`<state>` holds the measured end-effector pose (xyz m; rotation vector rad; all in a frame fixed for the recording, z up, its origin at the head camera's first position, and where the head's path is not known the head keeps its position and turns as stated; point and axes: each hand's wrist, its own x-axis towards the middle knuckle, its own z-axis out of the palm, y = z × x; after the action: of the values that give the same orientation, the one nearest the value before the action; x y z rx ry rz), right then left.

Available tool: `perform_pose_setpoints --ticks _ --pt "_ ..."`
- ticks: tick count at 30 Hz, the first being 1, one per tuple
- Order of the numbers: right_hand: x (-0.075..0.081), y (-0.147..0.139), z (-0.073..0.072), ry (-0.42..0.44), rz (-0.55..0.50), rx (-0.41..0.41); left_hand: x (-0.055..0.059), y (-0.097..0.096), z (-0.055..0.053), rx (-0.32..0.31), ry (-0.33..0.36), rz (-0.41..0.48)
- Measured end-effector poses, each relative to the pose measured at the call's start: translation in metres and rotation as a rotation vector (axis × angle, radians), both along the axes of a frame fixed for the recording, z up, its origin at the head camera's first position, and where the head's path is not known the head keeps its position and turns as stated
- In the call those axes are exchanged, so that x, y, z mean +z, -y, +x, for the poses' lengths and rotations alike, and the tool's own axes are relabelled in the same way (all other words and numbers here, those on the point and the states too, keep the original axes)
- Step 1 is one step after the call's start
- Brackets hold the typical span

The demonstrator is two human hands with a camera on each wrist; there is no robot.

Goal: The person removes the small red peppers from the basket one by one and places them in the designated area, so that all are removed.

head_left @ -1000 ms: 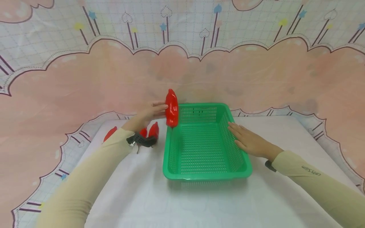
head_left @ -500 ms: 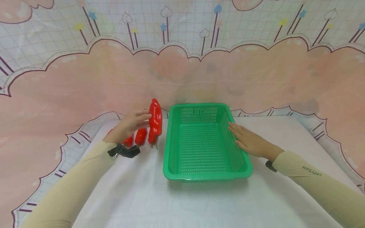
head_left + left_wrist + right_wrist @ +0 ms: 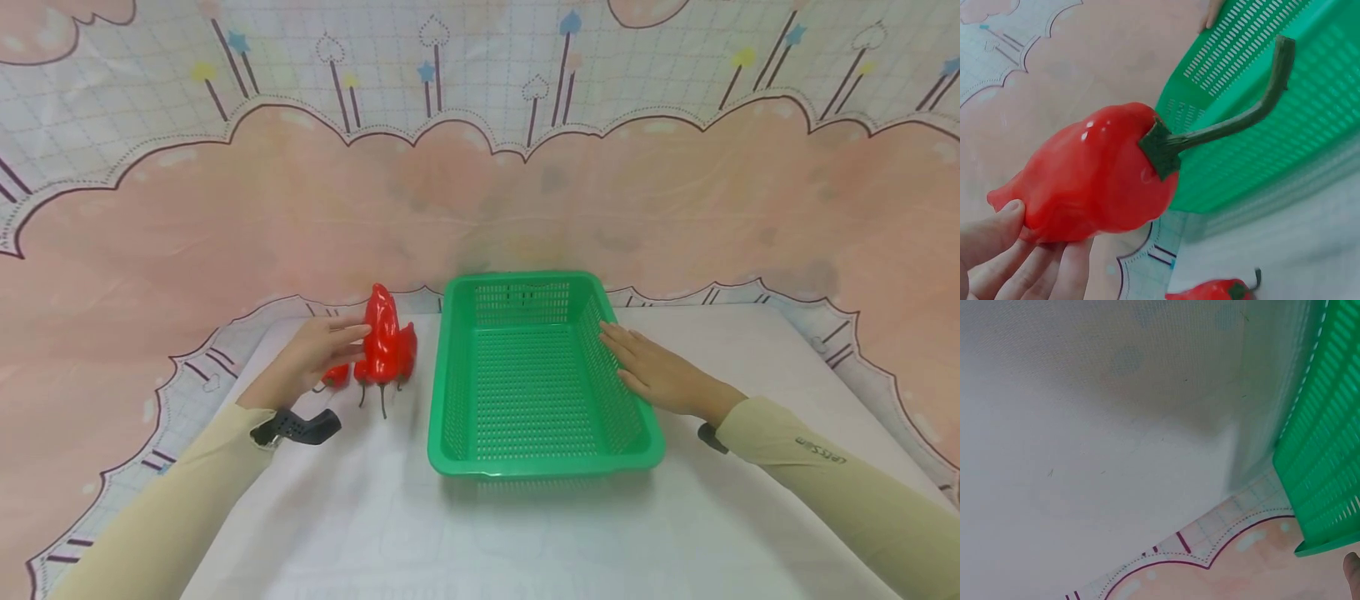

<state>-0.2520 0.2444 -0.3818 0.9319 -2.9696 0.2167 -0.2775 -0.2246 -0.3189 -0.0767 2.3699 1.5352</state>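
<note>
A glossy red pepper (image 3: pixel 382 337) with a long green stem is held by my left hand (image 3: pixel 326 346), left of the basket. In the left wrist view, the thumb and fingers (image 3: pixel 1072 265) pinch this pepper (image 3: pixel 1097 175) near its pointed end, and the curved stem points away toward the basket. Several more red peppers (image 3: pixel 407 350) lie around and partly behind it on the table. My right hand (image 3: pixel 660 375) rests with straight fingers on the right rim of a green slotted plastic basket (image 3: pixel 540 465). No peppers show inside the basket.
The basket stands mid-table on a white cloth (image 3: pixel 487 542). Behind it hangs a patterned pink and white backdrop (image 3: pixel 480 200). One pepper (image 3: pixel 336 377) lies close by the left wrist, and another pepper (image 3: pixel 1210 290) shows at the bottom of the left wrist view.
My left hand has carried the pepper left and down, from over the basket's left rim to the other peppers. My right hand has stayed on the basket.
</note>
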Motion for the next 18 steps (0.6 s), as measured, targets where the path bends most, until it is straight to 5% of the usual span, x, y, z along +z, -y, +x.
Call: perform_pose_setpoints --ticks 18 --pt "-0.002 -0.001 0.0 -0.001 -0.012 0.006 -0.041 0.038 0.011 0.088 0.046 -0.008"
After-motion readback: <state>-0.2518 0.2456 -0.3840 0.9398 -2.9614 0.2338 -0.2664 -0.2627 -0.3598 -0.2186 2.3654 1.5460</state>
